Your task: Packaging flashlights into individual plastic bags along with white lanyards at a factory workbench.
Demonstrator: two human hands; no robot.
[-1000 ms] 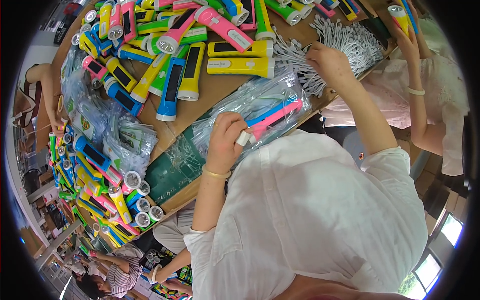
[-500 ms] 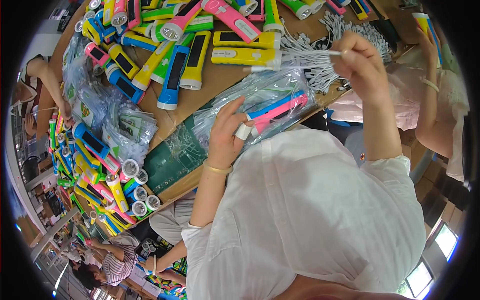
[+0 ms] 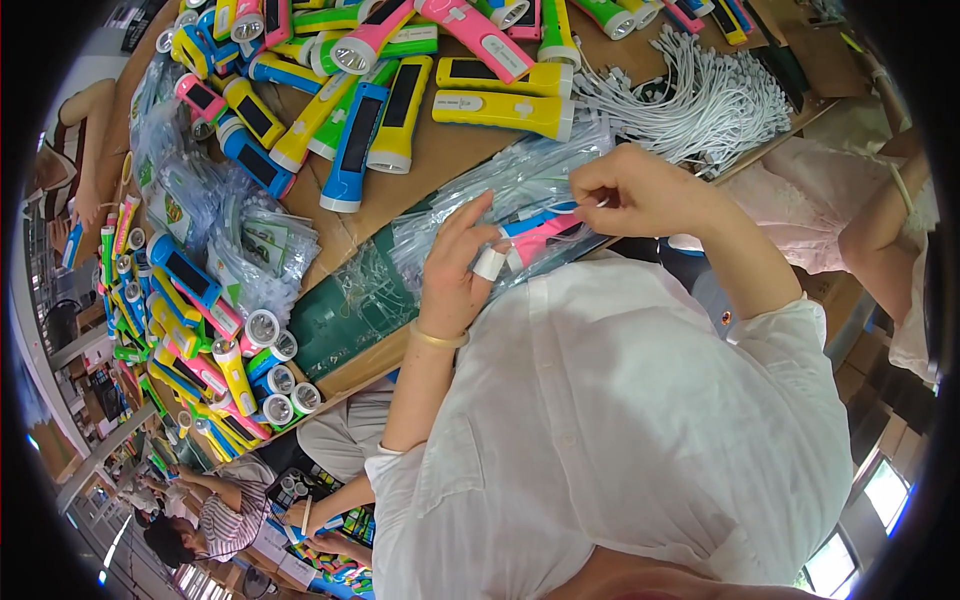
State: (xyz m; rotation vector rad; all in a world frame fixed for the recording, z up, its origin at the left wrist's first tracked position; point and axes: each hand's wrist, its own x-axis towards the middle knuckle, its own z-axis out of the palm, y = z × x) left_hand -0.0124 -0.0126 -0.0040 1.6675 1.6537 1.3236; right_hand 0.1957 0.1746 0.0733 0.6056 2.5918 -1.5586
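Note:
In front of my chest a clear plastic bag [image 3: 420, 232] holds a pink flashlight [image 3: 540, 240] and a blue flashlight [image 3: 538, 219], lying side by side. My left hand [image 3: 457, 262] rests at their left ends with its fingers apart, a white wrap on one finger. Over their right ends is my right hand [image 3: 625, 190], its thumb and fingertips pinched on a thin white cable that is mostly hidden. More clear bags lie under and behind both hands. Just beyond my right hand spreads a heap of white cables [image 3: 700, 105].
Loose coloured flashlights [image 3: 355, 140] cover the far side of the table, with more piled at the left [image 3: 195, 345]. Clear bags with printed cards [image 3: 230, 235] lie between. A green mat [image 3: 340, 330] borders the table's near edge. Other people work at left and right.
My right hand has come down and left from above the cable heap to the bagged flashlights, bringing a white cable. My left hand has stayed nearly in place.

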